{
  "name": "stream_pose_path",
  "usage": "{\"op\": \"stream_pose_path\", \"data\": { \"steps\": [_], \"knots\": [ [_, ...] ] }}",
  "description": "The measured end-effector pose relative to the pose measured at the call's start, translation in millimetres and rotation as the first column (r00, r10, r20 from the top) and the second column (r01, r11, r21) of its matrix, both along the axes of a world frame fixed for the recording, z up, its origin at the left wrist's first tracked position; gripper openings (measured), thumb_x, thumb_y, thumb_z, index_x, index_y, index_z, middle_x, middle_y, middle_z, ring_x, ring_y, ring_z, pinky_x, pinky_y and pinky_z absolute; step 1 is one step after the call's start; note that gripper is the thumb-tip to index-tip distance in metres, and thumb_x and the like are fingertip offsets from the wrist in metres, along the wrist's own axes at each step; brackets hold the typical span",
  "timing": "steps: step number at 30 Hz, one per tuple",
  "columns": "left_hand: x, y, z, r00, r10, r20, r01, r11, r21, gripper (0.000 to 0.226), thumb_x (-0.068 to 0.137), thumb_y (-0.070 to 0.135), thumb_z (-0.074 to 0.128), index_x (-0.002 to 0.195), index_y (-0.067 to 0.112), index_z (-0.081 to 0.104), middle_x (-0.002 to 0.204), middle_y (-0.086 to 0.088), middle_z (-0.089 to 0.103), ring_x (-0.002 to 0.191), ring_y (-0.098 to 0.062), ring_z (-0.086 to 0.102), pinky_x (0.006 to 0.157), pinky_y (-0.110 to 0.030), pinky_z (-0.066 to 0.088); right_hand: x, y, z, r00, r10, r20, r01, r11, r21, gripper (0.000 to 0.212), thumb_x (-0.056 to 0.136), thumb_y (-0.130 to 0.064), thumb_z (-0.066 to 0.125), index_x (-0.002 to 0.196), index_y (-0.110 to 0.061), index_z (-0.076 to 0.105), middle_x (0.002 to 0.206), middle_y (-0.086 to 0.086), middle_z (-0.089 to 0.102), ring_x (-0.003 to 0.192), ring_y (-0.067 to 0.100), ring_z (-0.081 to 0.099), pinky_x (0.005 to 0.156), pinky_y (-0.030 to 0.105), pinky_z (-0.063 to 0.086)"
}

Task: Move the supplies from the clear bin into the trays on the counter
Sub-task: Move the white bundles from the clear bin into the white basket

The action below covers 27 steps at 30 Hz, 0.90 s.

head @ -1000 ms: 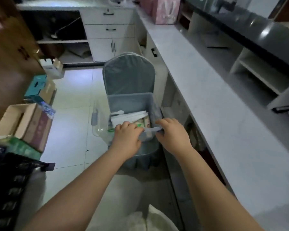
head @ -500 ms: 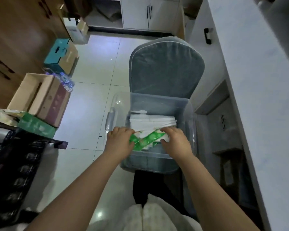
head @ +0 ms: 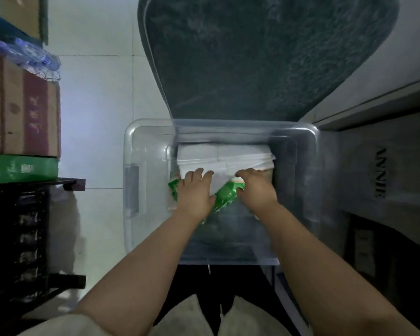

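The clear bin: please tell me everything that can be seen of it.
The clear bin is see-through plastic, rectangular, with rounded corners, a thick rim and no lid on. It sits on a grey chair. Inside lie white packs and a green packet. The left hand and right hand reach in.

Both bare forearms reach forward and down, side by side. Left hand (head: 195, 193) lies palm-down with fingers spread, right hand (head: 256, 187) has its fingers curled under, knuckles up.
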<state>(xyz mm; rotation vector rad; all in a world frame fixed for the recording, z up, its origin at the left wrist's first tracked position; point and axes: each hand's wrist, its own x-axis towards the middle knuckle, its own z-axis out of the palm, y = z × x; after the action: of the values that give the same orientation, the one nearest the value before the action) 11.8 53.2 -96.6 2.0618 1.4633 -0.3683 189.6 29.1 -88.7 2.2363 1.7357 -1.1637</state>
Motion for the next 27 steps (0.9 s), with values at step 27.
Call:
{"op": "stream_pose_path", "data": {
  "steps": [27],
  "knots": [
    [40, 83, -80, 0.954, -0.293, -0.057, 0.297, 0.952, 0.079, 0.052, 0.078, 0.002, 0.06, 0.127, 0.012, 0.047, 0.124, -0.011, 0.053, 0.113, -0.032, 0.047, 0.089, -0.039, 0.037, 8, -4, -44, 0.982, -0.156, -0.111, 0.174, 0.968, 0.183, 0.028, 0.083, -0.01, 0.065, 0.111, -0.009, 0.065, 0.106, 0.012, 0.067, 0.103, 0.034, 0.055, 0.081, 0.041, 0.048]
  ]
}}
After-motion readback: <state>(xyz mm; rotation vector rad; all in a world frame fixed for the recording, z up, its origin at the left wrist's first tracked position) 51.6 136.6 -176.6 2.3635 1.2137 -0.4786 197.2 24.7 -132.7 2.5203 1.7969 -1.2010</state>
